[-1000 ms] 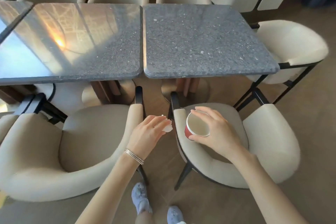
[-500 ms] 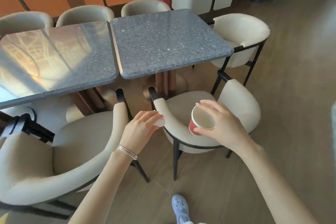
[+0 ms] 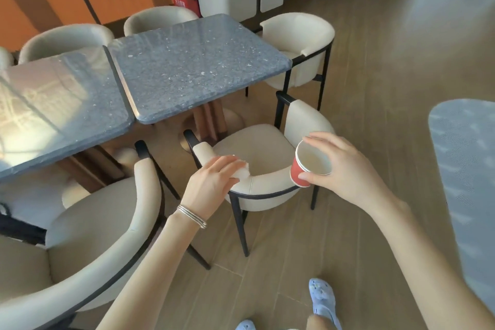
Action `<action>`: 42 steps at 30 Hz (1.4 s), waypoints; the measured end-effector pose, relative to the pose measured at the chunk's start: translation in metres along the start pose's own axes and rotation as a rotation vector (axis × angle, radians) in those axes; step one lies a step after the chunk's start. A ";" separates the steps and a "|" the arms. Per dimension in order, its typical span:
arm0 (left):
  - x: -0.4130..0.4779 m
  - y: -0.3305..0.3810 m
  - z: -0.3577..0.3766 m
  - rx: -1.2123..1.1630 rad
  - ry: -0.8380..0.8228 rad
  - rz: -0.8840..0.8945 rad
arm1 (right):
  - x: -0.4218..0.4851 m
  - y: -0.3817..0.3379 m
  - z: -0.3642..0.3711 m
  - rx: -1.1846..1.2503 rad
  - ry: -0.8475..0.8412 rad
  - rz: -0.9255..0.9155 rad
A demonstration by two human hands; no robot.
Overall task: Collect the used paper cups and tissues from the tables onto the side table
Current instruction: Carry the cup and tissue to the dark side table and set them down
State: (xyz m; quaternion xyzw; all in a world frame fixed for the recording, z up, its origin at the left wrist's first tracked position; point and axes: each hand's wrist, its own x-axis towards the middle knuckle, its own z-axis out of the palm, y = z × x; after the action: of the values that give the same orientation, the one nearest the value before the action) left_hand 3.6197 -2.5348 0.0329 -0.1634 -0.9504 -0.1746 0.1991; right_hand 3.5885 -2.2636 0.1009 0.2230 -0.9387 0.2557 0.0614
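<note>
Grey stone tables (image 3: 198, 67) are sliding off to the far left as the person is turning right, left hand (image 3: 209, 185) pinching a crumpled tissue (image 3: 243, 170), right hand (image 3: 345, 171) gripping the red paper cup (image 3: 308, 166), while a pale tabletop (image 3: 466, 169), likely the drop-off, is entering at right
</note>
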 end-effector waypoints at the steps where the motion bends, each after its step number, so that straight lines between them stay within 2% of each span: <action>1: 0.005 0.005 0.005 -0.003 0.000 0.012 | -0.002 0.007 -0.002 -0.002 -0.002 0.009; 7: 0.054 0.044 0.046 -0.016 0.014 0.049 | 0.000 0.065 -0.023 -0.026 -0.056 0.038; 19: 0.191 0.158 0.147 -0.046 0.064 0.011 | 0.050 0.237 -0.127 -0.110 -0.104 0.000; 25: 0.251 0.192 0.183 -0.045 0.061 0.017 | 0.073 0.299 -0.167 -0.100 -0.054 0.001; 34: 0.340 0.190 0.238 -0.064 0.040 0.045 | 0.122 0.378 -0.170 -0.086 -0.071 0.052; 42: 0.452 0.156 0.271 -0.057 0.064 0.111 | 0.223 0.431 -0.182 -0.096 -0.087 0.083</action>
State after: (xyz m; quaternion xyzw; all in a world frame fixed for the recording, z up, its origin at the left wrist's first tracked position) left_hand 3.2001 -2.1797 0.0379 -0.2159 -0.9276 -0.1954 0.2340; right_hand 3.1957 -1.9261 0.1138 0.1918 -0.9601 0.2026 0.0205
